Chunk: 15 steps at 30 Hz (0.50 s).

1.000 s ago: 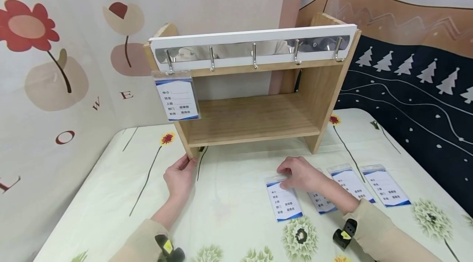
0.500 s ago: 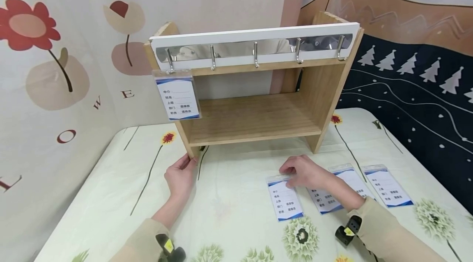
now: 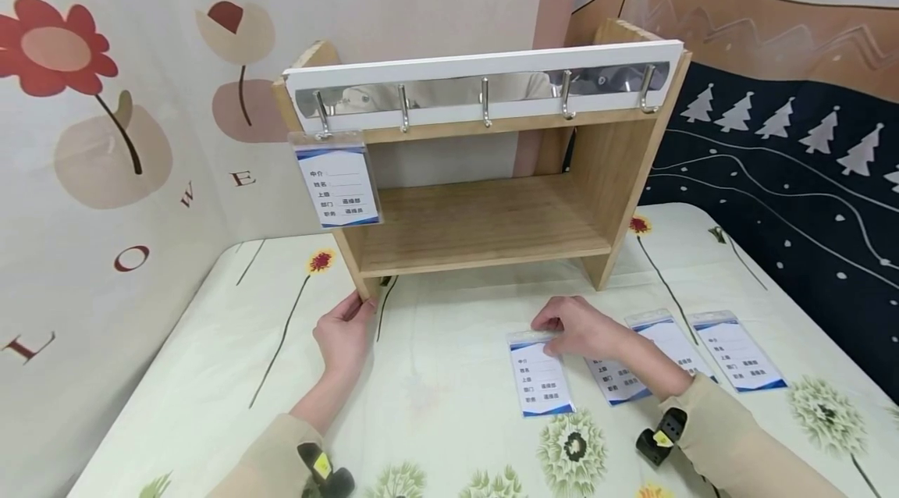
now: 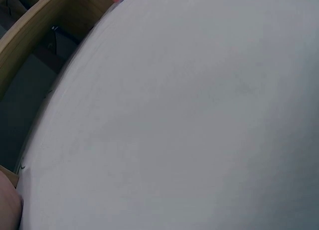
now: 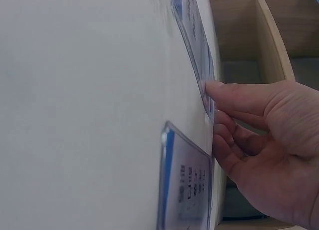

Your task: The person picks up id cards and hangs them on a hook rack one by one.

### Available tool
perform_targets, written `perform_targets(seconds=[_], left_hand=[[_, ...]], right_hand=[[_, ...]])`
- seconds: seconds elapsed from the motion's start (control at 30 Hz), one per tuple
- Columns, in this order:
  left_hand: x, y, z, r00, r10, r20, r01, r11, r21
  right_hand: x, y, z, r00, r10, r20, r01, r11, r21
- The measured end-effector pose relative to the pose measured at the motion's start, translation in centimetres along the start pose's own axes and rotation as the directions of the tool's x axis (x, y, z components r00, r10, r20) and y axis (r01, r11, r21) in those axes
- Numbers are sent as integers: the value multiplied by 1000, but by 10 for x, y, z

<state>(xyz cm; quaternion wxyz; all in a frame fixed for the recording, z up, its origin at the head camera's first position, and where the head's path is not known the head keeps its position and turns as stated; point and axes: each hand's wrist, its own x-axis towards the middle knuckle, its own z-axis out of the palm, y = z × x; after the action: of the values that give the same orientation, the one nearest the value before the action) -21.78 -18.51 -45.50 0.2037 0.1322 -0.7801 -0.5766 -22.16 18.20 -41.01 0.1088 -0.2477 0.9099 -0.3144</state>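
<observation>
My left hand [image 3: 342,338] grips the foot of the left side panel of a wooden shelf [image 3: 485,225] in the head view; only a bit of that hand shows in the left wrist view. With thumb and curled fingers, my right hand [image 3: 583,330] pinches the top corner of a clear-sleeved ID badge [image 3: 539,381] on the tablecloth. The right wrist view shows the thumb [image 5: 215,86] on the badge's edge, with the other fingers bent under the palm. Another ID badge [image 3: 339,182] hangs from the leftmost hook [image 3: 321,115] of the shelf's rail.
Two badges lie to the right, a middle badge [image 3: 670,342] and an outer badge [image 3: 739,353]; the right forearm partly covers one more badge [image 3: 618,382]. Several bare metal hooks, such as the centre hook [image 3: 485,101], line the white rail [image 3: 435,123]. Flower-printed cloth [image 3: 435,404] covers the table.
My right hand has shifted slightly to the right along the badge's top edge, and the badge's lower end sits slightly higher in view. The left hand keeps its place at the shelf's foot.
</observation>
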Motion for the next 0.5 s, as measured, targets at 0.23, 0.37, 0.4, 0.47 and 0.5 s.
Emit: perform_targets(seconds=[0.23,0.37,0.4,0.47,0.5], left_hand=[[0,1,0,1000,-4,2,4,1000,1],[0,2,0,1000,-1,0,1,1000,0],[0,1,0,1000,1,-1,-1,1000,1],[0,1,0,1000,3,-1,-3,1000,-1],[0,1,0,1000,3,-2,-3,1000,0]], right_hand=[[0,1,2,1000,-6,-18,6,1000,1],[-1,2,3,1000,-4,-23,4,1000,12],[-1,2,4,1000,-8,-21,8,1000,16],[-2,3,4,1000,-19,-17,20,999,26],[-2,3,4,999,-27,-17,27,999,30]])
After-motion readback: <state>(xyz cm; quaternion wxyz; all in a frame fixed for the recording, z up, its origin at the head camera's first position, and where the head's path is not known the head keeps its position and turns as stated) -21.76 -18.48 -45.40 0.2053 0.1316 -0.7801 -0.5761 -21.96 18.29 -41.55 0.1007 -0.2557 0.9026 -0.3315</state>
